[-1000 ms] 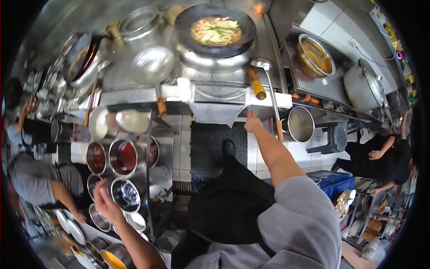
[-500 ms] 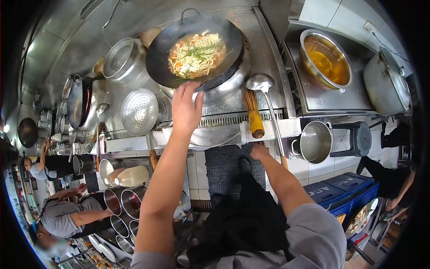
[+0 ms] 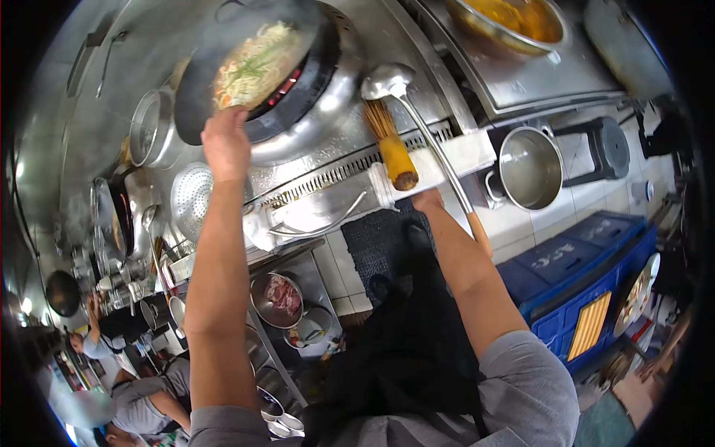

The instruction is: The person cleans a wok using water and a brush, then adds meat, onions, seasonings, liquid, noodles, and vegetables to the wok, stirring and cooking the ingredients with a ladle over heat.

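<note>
My left hand is closed on the near rim of a black wok. Steam rises from noodles with green strips inside it. The wok sits tilted over a burner ring, and a red glow shows between them. At the stove's front edge is my right hand, its fingers hidden beneath the ledge. Just above that hand lies a bamboo brush with a yellow-wrapped handle. A long-handled ladle rests beside the brush, its bowl on the stove top.
A perforated strainer and a metal pot stand left of the wok. At right are a bowl of orange liquid, a steel pot, a stool and a blue chest. Other people work at lower left.
My left hand has closed on the wok's rim, and the wok has shifted and tilted, exposing the red glow. The view has turned. My right hand stays by the ledge.
</note>
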`<state>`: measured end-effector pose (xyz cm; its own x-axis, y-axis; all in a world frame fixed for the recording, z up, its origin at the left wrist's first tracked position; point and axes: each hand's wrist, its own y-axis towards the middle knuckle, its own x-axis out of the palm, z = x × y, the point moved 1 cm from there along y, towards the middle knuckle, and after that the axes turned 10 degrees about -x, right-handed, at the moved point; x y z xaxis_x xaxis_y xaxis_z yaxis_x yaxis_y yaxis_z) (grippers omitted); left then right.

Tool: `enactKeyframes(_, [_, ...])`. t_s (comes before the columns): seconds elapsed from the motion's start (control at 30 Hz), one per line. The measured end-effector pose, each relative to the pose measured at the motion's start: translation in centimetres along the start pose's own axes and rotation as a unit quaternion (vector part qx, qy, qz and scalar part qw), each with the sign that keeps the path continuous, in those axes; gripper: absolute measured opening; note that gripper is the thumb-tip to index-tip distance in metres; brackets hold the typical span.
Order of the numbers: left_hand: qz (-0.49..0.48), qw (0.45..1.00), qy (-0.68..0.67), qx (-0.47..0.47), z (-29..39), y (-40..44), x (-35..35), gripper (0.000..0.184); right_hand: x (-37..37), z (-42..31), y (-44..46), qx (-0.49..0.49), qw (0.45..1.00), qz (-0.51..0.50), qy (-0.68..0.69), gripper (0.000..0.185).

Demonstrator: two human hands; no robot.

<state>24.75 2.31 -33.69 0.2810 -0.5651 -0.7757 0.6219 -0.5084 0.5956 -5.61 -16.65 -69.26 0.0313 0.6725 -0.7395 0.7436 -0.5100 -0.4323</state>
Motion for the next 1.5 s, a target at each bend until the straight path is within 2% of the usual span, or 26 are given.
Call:
enactKeyframes(0.03, [0.005,1.0,-0.005,0.015,-0.1,0.1,0.0,0.006,2.9,2.3,2.3,0.001,1.0,0.004,-0.013,0.052])
enactKeyframes(0.1, [-0.003,1.0,0.006,0.005,0.0,0.1,0.0,0.008,3.2,2.7,2.2,0.029,0.999,-0.014,-0.008,0.053])
enactKeyframes(0.13, [-0.014,1.0,0.023,-0.007,0.1,0.0,-0.1,0.01,-0.1,0.1,0.5,0.056,0.998,-0.036,0.011,0.055])
enactKeyframes(0.2, [-0.019,0.999,0.028,-0.008,0.3,-0.1,-0.1,0.011,-0.5,0.2,0.4,0.062,0.997,-0.046,-0.003,0.053])
enactKeyframes(0.33, [-0.011,1.0,0.029,-0.004,0.4,-0.2,0.0,0.014,-0.7,-0.3,0.0,0.056,0.998,0.001,0.002,0.053])
enactKeyframes(0.5, [-0.007,0.999,0.019,-0.028,0.2,-0.1,0.3,0.011,-3.6,-2.3,-1.3,0.103,0.992,-0.07,-0.01,0.055])
enactKeyframes(0.6, [-0.001,1.0,0.016,-0.024,0.3,0.0,0.4,0.012,-3.5,-2.6,-1.3,0.061,0.993,-0.085,-0.052,0.056])
enactKeyframes(0.63, [-0.004,1.0,0.015,-0.024,0.4,0.0,0.4,0.012,-3.3,-2.6,-1.3,0.087,0.994,-0.06,-0.025,0.056])
enactKeyframes(0.77, [-0.007,0.999,0.017,-0.028,0.5,0.0,0.5,0.012,-2.4,-1.8,-1.0,0.091,0.995,-0.023,-0.018,0.055])
enactKeyframes(0.93, [-0.009,0.999,0.042,-0.016,0.5,0.1,0.4,0.013,-2.7,-2.1,-0.7,0.089,0.994,-0.057,-0.037,0.054])
enactKeyframes(1.0, [-0.001,0.999,0.032,-0.011,0.5,0.1,0.5,0.014,-2.6,-1.9,-0.5,0.11,0.989,-0.087,-0.034,0.062])
enactKeyframes(1.13, [-0.009,0.999,0.031,-0.024,0.4,0.2,0.5,0.014,-2.9,-2.2,-0.8,0.121,0.987,-0.096,-0.048,0.061])
enactKeyframes(1.2, [-0.013,0.998,0.042,-0.038,0.4,0.2,0.5,0.015,-3.1,-2.2,-1.0,0.102,0.991,-0.067,-0.049,0.058])
enactKeyframes(1.5, [-0.016,0.997,0.037,-0.064,0.7,0.5,0.3,0.016,-3.5,-2.4,-1.2,0.116,0.989,-0.08,-0.037,0.061])
